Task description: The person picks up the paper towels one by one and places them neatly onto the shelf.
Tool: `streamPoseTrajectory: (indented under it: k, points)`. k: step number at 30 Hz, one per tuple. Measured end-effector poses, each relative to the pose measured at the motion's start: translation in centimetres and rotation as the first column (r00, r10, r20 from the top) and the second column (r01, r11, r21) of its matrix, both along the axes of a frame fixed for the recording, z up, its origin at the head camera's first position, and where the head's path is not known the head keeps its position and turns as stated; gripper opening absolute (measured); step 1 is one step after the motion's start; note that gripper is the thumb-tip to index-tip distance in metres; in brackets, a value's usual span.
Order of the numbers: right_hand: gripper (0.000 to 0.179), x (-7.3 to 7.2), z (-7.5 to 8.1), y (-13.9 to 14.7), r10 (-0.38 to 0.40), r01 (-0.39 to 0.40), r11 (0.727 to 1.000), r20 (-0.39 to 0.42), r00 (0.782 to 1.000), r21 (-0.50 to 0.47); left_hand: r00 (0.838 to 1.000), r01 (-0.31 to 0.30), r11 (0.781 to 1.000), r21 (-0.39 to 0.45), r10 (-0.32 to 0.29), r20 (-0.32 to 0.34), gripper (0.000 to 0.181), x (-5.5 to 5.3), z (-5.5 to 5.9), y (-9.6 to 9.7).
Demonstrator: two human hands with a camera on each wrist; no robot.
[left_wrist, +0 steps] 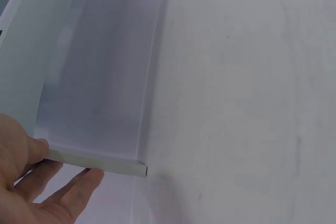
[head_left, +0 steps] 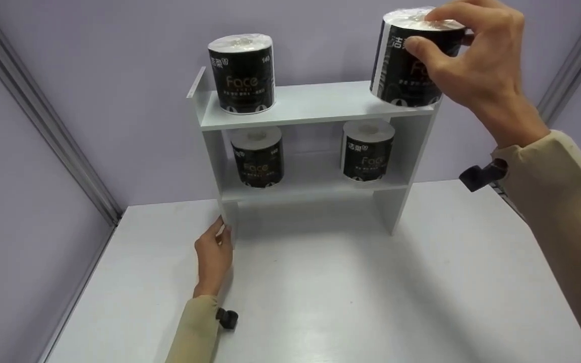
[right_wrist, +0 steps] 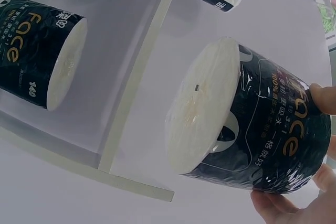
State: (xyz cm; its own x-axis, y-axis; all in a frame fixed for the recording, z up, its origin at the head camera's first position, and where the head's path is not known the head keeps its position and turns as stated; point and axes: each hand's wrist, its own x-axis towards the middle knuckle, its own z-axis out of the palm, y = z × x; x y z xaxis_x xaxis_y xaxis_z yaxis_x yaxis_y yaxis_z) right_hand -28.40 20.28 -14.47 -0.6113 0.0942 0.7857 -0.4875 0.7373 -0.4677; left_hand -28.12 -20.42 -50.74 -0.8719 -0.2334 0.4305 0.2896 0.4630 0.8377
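Note:
My right hand (head_left: 487,55) grips a paper roll (head_left: 416,70) in a black wrapper marked "Face", thumb on its near side and fingers over its top. That roll is at the right end of the white shelf's (head_left: 321,103) top board; its pale underside faces the right wrist view, apart from the board. Low on the left, my left hand (head_left: 215,259) pinches the front edge of the shelf's side panel (left_wrist: 100,162) between thumb and fingers. A similar roll (head_left: 244,75) stands upright at the top board's left end.
Two more rolls stand on the middle board, one on the left (head_left: 258,159) and one on the right (head_left: 367,151). The shelf stands on a white table (head_left: 310,302) near a pale wall (head_left: 144,101). Metal posts (head_left: 43,111) flank the space.

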Motion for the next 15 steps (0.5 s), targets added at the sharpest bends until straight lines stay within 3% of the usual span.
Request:
streamPoseTrajectory:
  k: [10,15]
  points:
    - [0.034,-1.1,0.2,-0.1,-0.011,0.011,1.000,-0.012,1.000,0.014,1.000,-0.001,1.000,0.003,0.001,0.004,0.042,0.3,0.4,0.1]
    - [0.037,-1.8,-0.1,-0.2,-0.009,0.009,1.000,0.020,1.000,0.003,1.000,-0.004,1.000,0.004,0.004,0.011,0.042,0.3,0.4,0.1]
